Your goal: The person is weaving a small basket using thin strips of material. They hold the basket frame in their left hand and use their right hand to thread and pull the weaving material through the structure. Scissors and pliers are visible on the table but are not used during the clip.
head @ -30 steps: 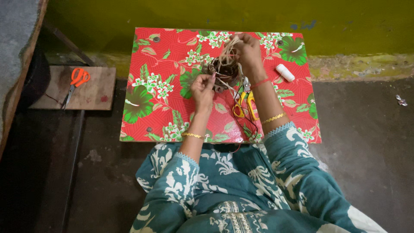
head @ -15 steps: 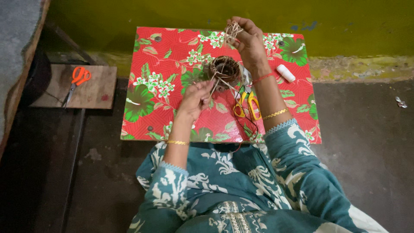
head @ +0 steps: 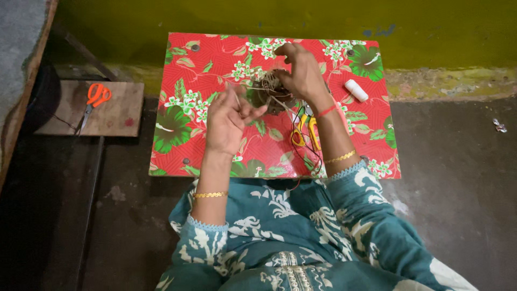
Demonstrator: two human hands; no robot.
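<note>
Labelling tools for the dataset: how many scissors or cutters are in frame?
2. Orange-handled scissors on the wooden board left of the floral table. A yellow-handled pair on the table beside the right forearm, partly hidden; it may be pliers instead.

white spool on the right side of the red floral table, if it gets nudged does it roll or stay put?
The white spool looks cylindrical and lies on its side, so a nudge across its length would probably roll it. The red floral table looks smooth and glossy, so little would likely slow it. It seems small, probably light. It lies apart from the right hand.
</note>
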